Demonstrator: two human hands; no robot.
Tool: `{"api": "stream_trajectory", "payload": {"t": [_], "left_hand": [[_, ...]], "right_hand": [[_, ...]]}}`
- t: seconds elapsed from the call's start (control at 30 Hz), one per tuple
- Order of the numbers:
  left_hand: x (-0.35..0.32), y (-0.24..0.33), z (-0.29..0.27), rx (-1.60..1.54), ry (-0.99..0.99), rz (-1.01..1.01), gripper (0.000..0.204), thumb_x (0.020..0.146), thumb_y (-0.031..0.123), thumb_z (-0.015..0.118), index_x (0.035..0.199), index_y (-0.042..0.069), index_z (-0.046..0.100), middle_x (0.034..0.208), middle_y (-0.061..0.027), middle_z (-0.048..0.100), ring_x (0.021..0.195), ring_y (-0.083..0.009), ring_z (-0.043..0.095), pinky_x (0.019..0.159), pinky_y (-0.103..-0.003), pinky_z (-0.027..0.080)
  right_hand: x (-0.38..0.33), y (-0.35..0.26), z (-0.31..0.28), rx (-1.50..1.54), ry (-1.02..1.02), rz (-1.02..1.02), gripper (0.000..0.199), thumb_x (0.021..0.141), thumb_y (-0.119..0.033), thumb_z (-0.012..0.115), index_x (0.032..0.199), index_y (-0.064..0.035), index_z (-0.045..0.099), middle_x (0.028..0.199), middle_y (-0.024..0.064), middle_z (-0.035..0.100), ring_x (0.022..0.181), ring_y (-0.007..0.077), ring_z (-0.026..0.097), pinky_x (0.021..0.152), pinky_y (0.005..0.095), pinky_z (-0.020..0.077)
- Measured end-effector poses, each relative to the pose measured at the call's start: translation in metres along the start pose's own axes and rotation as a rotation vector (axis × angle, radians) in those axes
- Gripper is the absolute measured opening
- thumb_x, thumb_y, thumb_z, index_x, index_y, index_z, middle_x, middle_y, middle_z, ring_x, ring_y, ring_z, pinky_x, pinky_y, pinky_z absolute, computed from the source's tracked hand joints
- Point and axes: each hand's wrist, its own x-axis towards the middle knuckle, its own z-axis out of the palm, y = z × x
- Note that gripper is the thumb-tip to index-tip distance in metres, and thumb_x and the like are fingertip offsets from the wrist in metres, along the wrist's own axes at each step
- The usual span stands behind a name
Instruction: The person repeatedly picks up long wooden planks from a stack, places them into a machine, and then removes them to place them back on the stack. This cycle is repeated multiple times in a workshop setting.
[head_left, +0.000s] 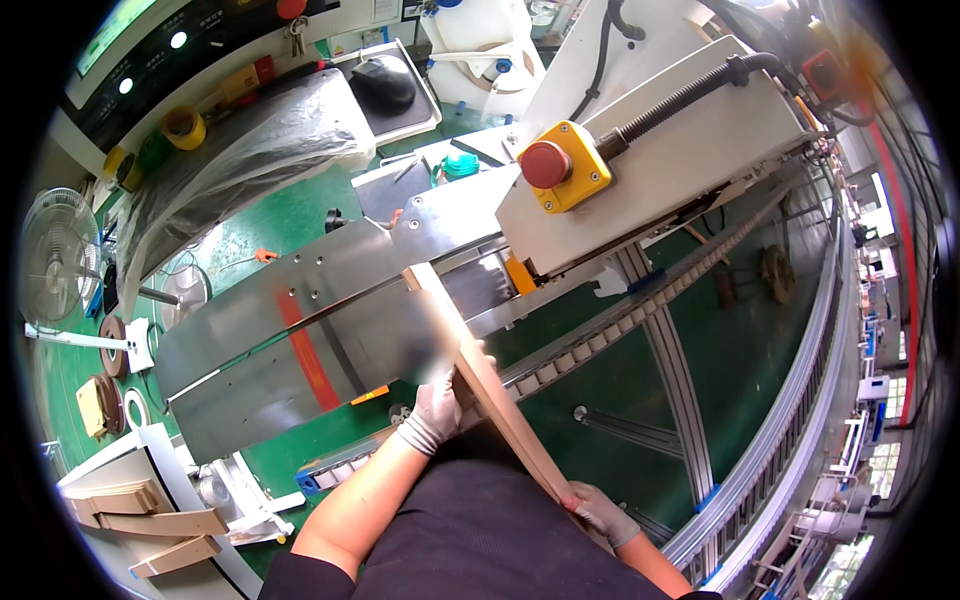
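A long, narrow light-brown board (492,390) slants across in front of my body, its far end over the metal machine bed (230,350). My left hand (437,405), in a whitish glove, is closed around the board's left side near its middle; a smeared patch hides part of the area just above that hand. Down at the near end, my right hand (600,512), also gloved, with bare fingertips showing, grips the board close to my right side. An orange-red stripe (308,350) crosses the metal bed left of the board.
A yellow box with a red emergency-stop button (547,164) sits on the white machine housing (660,150). A segmented conveyor chain (600,343) runs below on the right. Several boards (165,522) lie on a panel at lower left. A fan (60,255) stands far left.
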Motion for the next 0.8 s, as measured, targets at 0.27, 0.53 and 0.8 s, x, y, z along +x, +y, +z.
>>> {"api": "stream_trajectory", "payload": {"t": [0.27,0.53,0.8], "left_hand": [[0.013,-0.011,-0.038,1.144,0.187,0.485,0.046,0.112,0.040,0.054,0.094,-0.001,0.066,0.087,-0.0083,0.067,0.082,-0.0202,0.060,0.082,-0.035,0.050],[0.024,-0.016,-0.003,0.472,0.254,0.063,0.039,0.113,0.039,0.053,0.108,0.002,0.063,0.100,-0.0067,0.070,0.089,-0.0177,0.069,0.084,-0.034,0.059],[0.034,-0.014,0.005,0.306,0.200,-0.098,0.041,0.111,0.042,0.055,0.113,0.002,0.063,0.099,-0.0076,0.070,0.085,-0.0156,0.071,0.079,-0.033,0.063]], "right_hand": [[0.003,-0.014,0.022,-0.502,0.314,-0.089,0.054,0.095,-0.055,0.067,0.106,-0.0019,0.071,0.098,0.0207,0.070,0.093,0.0431,0.069,0.078,0.0480,0.0537],[0.029,-0.013,0.014,-0.385,0.293,-0.122,0.054,0.104,-0.051,0.054,0.092,0.0000,0.067,0.089,0.0233,0.067,0.090,0.0475,0.066,0.076,0.0509,0.0517],[0.034,-0.019,-0.001,-0.393,0.326,-0.110,0.060,0.105,-0.056,0.051,0.089,-0.0001,0.066,0.087,0.0252,0.065,0.087,0.0498,0.064,0.073,0.0517,0.0499]]}}
